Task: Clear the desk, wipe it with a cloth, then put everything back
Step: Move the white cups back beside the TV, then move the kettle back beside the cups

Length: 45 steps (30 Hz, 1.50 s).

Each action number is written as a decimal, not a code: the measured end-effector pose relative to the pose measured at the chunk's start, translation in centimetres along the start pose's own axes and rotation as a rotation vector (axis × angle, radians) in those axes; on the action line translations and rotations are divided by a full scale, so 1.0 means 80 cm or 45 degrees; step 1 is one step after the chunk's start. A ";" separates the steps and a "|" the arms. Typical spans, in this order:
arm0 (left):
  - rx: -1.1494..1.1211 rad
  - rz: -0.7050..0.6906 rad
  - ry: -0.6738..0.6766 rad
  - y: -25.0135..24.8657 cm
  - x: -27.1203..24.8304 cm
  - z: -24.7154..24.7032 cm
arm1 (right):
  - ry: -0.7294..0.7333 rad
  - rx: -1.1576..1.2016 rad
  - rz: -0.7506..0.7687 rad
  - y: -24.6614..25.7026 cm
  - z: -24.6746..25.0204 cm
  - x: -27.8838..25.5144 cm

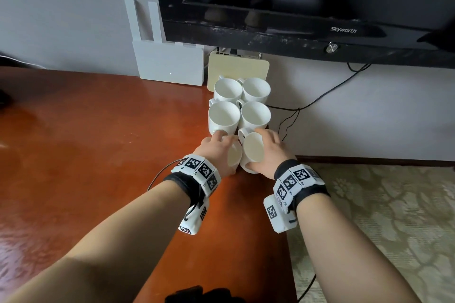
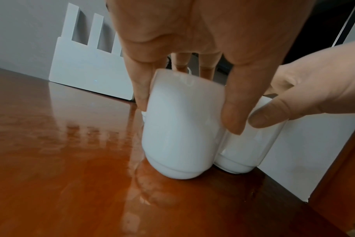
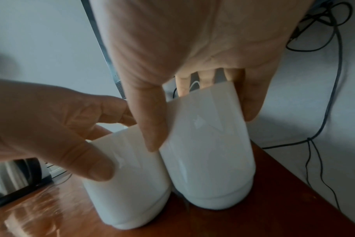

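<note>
Gripping two glossy white mugs [image 1: 253, 152] side by side — each hand's fingers [image 2: 233, 102] wrap one — on the desk [image 1: 98, 142].

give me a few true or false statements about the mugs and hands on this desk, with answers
1. Each hand grips one white mug. True: the left hand holds the left mug, the right hand holds the right mug.
2. Four more mugs stand behind them. True.
3. The held mugs are full of coffee. False: they look empty.
4. The router lies flat on the desk. False: it stands upright against the wall.
5. The two held mugs are far apart. False: they sit side by side.
</note>
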<state>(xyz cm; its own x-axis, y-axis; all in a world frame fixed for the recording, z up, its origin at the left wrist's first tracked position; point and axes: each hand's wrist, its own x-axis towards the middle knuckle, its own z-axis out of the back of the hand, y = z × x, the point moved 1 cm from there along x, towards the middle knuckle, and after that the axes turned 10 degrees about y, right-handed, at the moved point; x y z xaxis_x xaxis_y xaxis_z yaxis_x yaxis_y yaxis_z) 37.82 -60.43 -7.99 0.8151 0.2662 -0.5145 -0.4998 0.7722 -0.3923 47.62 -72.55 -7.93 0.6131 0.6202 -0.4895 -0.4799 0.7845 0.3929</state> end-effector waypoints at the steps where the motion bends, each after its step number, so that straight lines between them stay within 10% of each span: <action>1: 0.018 0.007 0.012 0.000 0.001 0.001 | -0.001 -0.002 0.002 -0.001 -0.001 0.001; 28: 0.165 -0.039 -0.094 0.031 -0.028 0.007 | -0.137 -0.137 0.048 0.040 0.008 -0.016; 45: 0.058 0.185 -0.419 0.286 -0.223 0.117 | -0.154 -0.256 0.408 0.365 -0.065 -0.050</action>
<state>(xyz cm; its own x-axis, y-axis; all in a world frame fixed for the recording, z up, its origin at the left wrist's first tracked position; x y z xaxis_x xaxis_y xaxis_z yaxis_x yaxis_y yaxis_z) 14.57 -42.08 -0.63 0.7910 0.5408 -0.2860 -0.6097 0.7357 -0.2950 27.89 -52.05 1.47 0.4757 0.8382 -0.2668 -0.7649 0.5439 0.3450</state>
